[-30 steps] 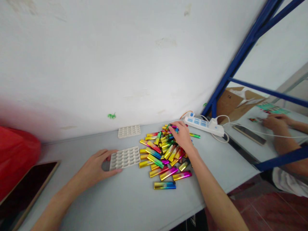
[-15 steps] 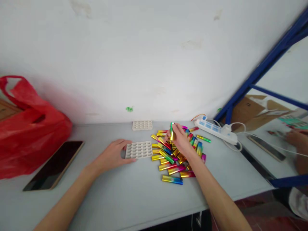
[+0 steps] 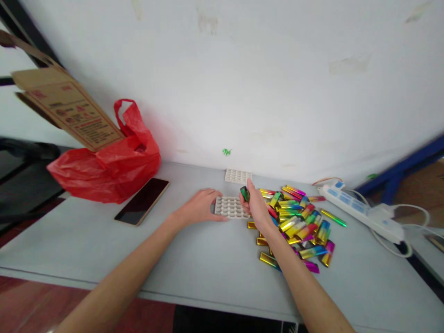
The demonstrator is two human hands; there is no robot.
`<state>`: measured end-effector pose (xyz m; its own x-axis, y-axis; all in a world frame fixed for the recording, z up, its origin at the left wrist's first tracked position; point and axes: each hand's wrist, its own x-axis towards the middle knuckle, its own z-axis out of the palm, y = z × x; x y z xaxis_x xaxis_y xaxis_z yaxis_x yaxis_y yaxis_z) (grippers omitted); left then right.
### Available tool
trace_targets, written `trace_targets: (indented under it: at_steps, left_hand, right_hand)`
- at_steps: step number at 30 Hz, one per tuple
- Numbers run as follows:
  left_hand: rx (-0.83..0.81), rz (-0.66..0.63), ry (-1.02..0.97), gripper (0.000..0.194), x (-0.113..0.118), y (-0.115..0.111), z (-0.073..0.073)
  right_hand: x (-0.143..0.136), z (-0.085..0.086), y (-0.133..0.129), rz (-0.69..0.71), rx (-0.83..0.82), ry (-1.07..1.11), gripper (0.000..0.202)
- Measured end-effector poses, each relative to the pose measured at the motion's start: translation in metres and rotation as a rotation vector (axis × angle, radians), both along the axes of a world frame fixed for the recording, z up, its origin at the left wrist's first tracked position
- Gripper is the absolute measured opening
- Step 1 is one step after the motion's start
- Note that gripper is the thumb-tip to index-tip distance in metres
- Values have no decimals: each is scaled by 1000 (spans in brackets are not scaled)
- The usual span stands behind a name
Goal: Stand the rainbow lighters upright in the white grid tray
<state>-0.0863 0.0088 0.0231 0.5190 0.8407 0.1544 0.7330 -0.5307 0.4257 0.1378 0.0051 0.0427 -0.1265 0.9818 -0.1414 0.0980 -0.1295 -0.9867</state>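
My left hand point(image 3: 201, 206) grips the left end of a small white tray point(image 3: 231, 208) lying on the table, thumb at the near edge and fingers at the far edge. Rows of round or oval hollows show in it. My right hand point(image 3: 257, 207) is closed on a shiny green lighter-shaped case point(image 3: 244, 193), its dark end showing, above the tray's right end. Under and beside my right forearm lies a loose pile of similar metallic cases point(image 3: 294, 226), in gold blending to red, blue, green and purple.
Behind stands a second white tray point(image 3: 238, 176) near the wall. To the left are a phone point(image 3: 143, 201), a red plastic bag point(image 3: 128, 162) and a cardboard box point(image 3: 74, 111). A white power strip point(image 3: 360, 210) with cables lies at the right, by a blue metal frame point(image 3: 391, 182).
My view has turned left, bringing the cardboard box into sight. My right hand has moved with the green case from above the pile to the tray's right end. My left hand still holds the tray.
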Motion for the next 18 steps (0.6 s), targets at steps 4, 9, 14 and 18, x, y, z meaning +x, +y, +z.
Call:
trace_targets:
  at_steps: [4, 9, 14, 18]
  left_hand:
    - [-6, -17, -3, 64, -1, 1, -1]
    - [-40, -25, -3, 69, -3, 5, -2]
    - [-111, -2, 21, 90, -9, 10, -3]
    - [-127, 34, 23, 101, -19, 14, -2]
  right_hand:
    - [2, -9, -5, -73, 90, -160, 72]
    - [11, -7, -8, -130, 204, -365, 64]
    - [19, -6, -7, -136, 202, -360, 61]
    - [22, -8, -7, -155, 178, -247, 70]
